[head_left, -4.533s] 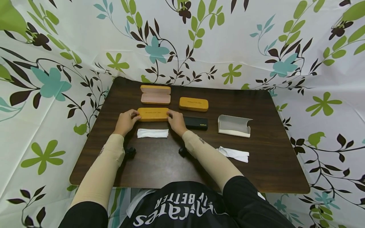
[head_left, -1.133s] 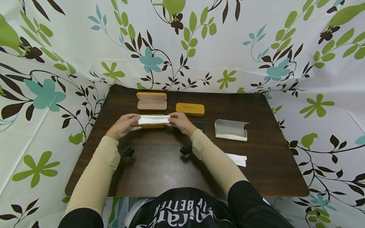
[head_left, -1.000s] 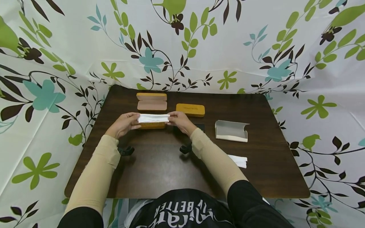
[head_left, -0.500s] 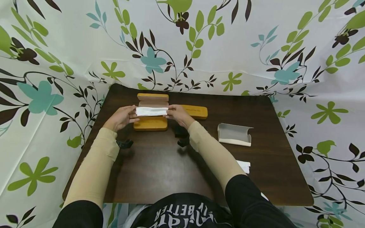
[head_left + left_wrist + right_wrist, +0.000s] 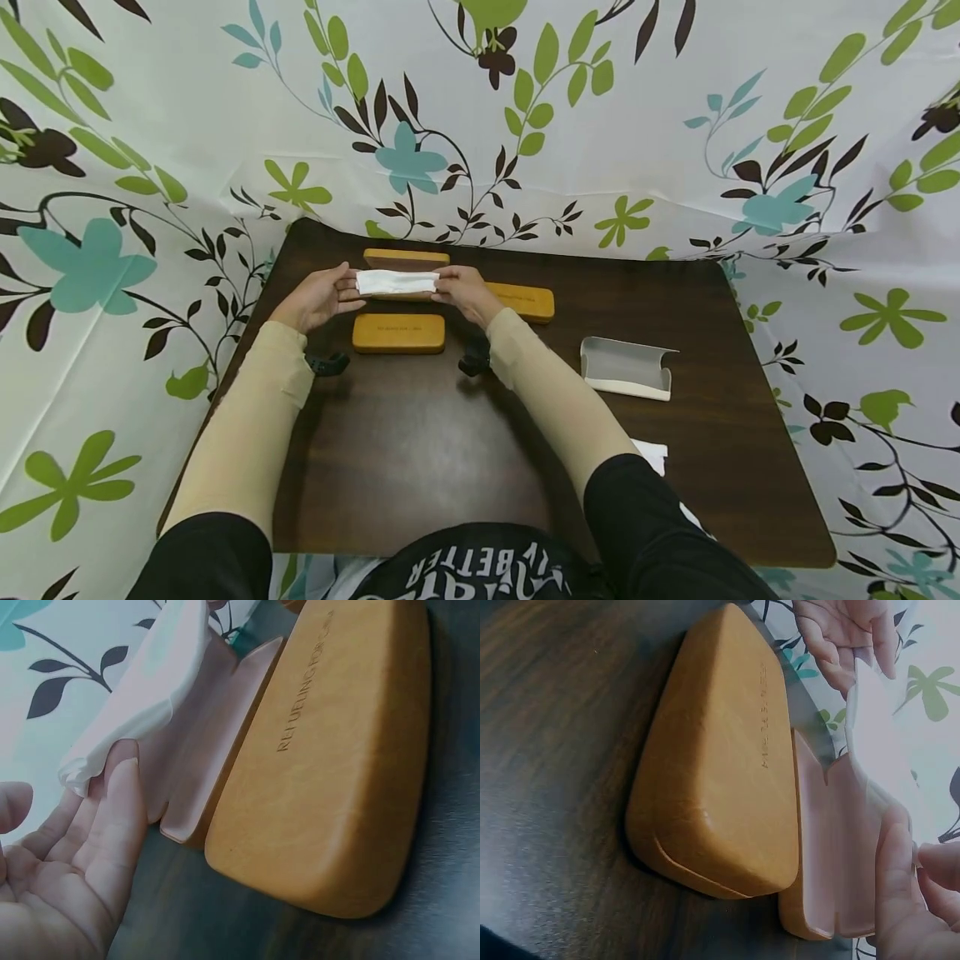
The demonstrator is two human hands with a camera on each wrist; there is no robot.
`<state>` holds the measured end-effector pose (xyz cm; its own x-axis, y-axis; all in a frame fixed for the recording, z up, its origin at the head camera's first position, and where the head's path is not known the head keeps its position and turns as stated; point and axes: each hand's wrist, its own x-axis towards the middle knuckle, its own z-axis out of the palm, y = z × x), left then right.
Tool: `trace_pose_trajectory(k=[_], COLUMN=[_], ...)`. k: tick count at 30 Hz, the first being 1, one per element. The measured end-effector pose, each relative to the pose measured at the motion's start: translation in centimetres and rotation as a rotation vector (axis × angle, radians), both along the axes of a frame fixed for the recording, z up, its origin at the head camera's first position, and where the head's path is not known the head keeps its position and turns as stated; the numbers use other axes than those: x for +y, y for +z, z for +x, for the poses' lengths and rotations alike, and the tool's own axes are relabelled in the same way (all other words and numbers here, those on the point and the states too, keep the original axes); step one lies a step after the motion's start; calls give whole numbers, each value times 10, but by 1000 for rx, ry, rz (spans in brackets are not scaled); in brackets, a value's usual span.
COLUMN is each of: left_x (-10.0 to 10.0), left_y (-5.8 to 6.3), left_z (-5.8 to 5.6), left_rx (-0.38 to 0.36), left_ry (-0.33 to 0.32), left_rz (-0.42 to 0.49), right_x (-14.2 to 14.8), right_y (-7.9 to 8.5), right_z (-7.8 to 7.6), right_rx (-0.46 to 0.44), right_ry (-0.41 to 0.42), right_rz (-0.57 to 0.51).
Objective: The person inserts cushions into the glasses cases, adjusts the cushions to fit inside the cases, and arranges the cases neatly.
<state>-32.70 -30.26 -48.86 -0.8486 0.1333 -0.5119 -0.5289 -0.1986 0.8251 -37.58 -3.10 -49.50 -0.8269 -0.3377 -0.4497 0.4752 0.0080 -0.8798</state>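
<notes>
A folded white cloth point(image 5: 397, 282) is held level above the table by its two ends. My left hand point(image 5: 311, 296) holds the left end; in the left wrist view its fingers touch the cloth point(image 5: 154, 682) while the thumb stands apart. At the other end, my right hand point(image 5: 468, 292) grips the cloth with fingers and thumb. Directly beneath and behind it lies an eyeglass case with its lid up point(image 5: 408, 256), yellow outside; its pink lining point(image 5: 855, 840) shows in the wrist views. A closed yellow eyeglass case point(image 5: 399, 333) lies nearer me.
Behind my right hand is another closed yellow eyeglass case point(image 5: 528, 302). To the right stands an unfolded case with a grey inside point(image 5: 626, 367). A second white cloth point(image 5: 651, 455) is partly hidden by my right arm. The brown table point(image 5: 405, 467) extends towards me.
My hands let go of the near yellow case and picked up the white cloth from the table. They carried it away from me, over that case, to above the pink-lined one.
</notes>
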Motion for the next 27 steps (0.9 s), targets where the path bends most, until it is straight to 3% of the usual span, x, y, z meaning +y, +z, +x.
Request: trace_pose_trajectory(k=[6,12,18,23,27], left_x=[-1,1,3,1,-3], left_y=[-7,-22,-21,-20,-26], left_z=[-11,-19,-14,-12,-12], left_rx=[-13,-29,6,31,56], left_ry=[0,-27,-39,-6,31], left_rz=[-24,-93,-115,-137,-164], right_x=[-6,-12,-15,-17,-16], right_y=[-8,-23,-34,-38,-37], right_z=[-5,-7,-7,-9,-10], right_rx=[-32,-41,-18,22,77], right_ry=[-40,-100,-121,-113,-96], right_rz=[9,40,106,147,193])
